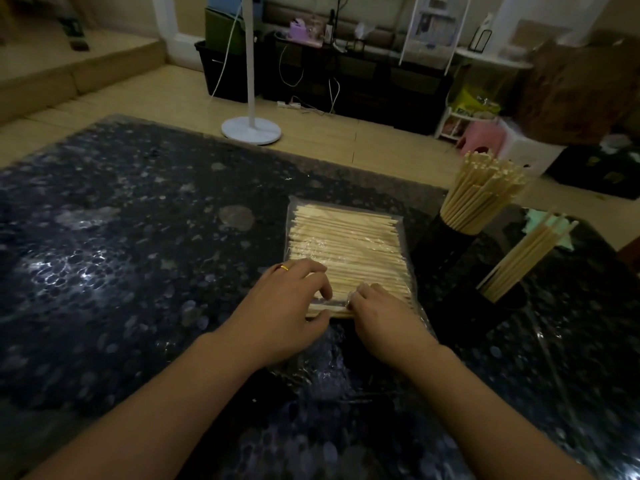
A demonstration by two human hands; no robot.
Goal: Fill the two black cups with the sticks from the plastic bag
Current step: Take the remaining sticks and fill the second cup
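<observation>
Both hands worked the near edge of the plastic bag (346, 251). The left hand (287, 306) lay with its fingers curled over the nearest sticks (343, 244) and its thumb tucked under that edge, apparently pinching a few sticks through or at the bag's mouth; a ring showed on one finger. The right hand (377, 317) met it from the 3 o'clock side, fingertips bent onto the crinkled film, probably holding the bag steady or peeling it back so the sticks could slide free. Whether either hand had sticks fully gripped could not be told.

The bag lay flat on the dark speckled counter (121, 271), sticks running crosswise, which kept them in one neat layer and easy to draw from the near end. It looked well stocked.

At 2 o'clock from the hands stood the farther black cup (450, 244), packed with a fanned bunch, seemingly full. Nearer, at 3 o'clock, the second black cup (509, 299) held only a thin leaning sheaf, so by my judgement this one remained to be filled. Both cups sat just beside the bag, within a short reach of the right hand.

Beyond the counter, at 12 o'clock, a white stand (251, 129) stood on the floor.
</observation>
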